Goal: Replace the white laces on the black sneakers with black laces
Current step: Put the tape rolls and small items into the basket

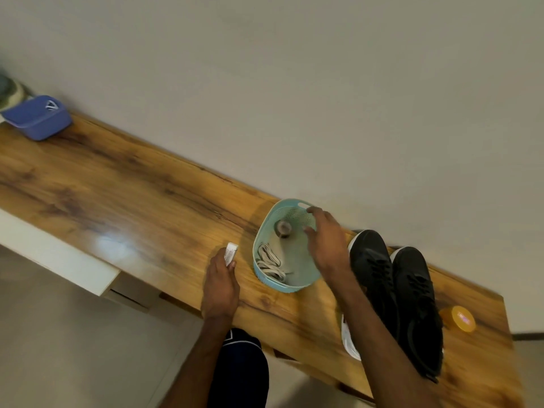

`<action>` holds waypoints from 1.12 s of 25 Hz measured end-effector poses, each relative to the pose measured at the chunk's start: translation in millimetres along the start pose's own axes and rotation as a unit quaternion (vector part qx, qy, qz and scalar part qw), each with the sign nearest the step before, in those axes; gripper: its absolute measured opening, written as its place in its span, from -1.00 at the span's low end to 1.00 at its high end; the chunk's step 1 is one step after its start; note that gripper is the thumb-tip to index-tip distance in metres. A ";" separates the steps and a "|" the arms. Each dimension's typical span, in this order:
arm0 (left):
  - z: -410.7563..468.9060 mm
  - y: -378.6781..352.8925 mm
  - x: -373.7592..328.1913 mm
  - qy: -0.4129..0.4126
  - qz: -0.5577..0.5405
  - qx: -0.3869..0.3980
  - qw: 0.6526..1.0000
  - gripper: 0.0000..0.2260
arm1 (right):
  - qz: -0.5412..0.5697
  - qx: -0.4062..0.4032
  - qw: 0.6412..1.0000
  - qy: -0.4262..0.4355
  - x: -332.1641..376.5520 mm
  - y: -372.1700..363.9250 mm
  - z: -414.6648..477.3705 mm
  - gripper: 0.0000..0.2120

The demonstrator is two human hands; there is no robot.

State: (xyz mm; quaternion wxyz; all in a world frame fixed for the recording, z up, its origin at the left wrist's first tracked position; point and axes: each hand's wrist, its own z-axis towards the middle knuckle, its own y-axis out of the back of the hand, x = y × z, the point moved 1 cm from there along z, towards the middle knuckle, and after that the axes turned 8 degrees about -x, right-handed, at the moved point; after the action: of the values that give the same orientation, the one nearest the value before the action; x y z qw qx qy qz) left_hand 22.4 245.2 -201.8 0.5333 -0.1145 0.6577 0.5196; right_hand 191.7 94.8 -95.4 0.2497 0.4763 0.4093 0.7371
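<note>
The right forearm crosses the nearer black sneaker (pixel 371 272), hiding most of its side and white sole, and the right hand (pixel 326 240) covers part of the light blue basket's (pixel 266 228) far rim. A small white object (pixel 230 252) pokes from the left hand (pixel 220 285), its print too blurred to read. The round grey item (pixel 283 228) inside the basket is smeared beyond telling, and a greenish shape (pixel 10 91) is cut by the left edge.

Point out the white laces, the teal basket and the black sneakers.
white laces (pixel 269 262), head view, middle of the bundle
teal basket (pixel 259 240), head view, left rim
black sneakers (pixel 412 290), head view, right shoe's upper
</note>
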 end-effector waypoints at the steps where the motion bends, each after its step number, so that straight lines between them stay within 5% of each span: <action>1: 0.3 0.9 -1.8 -0.004 0.000 0.005 1.000 -0.62 | 0.024 -0.054 0.998 -0.013 -14.7 19.2 -7.7 -0.68; 7: -3.6 1.9 1.6 -0.038 0.054 0.005 0.998 -0.65 | -0.054 -0.192 0.970 -0.142 -126.4 108.5 -63.0 -0.80; 14: -7.2 -7.3 1.5 -0.084 0.125 -0.014 0.988 -0.73 | -0.179 -0.004 0.921 -0.347 -216.3 140.1 -112.0 -0.52; 18: -7.1 -7.2 -1.0 -0.103 0.152 -0.012 0.983 -0.75 | -0.208 0.057 0.922 -0.321 -235.7 136.6 -114.6 -0.53; 22: -8.1 -4.3 -5.2 -0.123 0.196 -0.015 0.973 -0.74 | -0.195 0.034 0.919 -0.342 -242.9 148.1 -116.0 -0.53; 25: -7.6 -3.3 -5.1 -0.118 0.216 -0.010 0.969 -0.70 | -0.164 -0.043 0.917 -0.361 -225.7 164.7 -105.1 -0.50; 28: -5.8 -4.1 -2.6 -0.115 0.217 -0.010 0.969 -0.70 | -0.065 -0.143 0.947 -0.282 -176.5 177.1 -74.5 -0.47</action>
State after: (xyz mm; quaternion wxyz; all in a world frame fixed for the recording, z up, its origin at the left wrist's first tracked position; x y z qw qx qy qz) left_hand 22.9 237.7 -202.6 0.4784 0.0857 0.5960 0.6392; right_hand 202.4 -161.9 -50.0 0.4673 0.5963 0.2429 0.6059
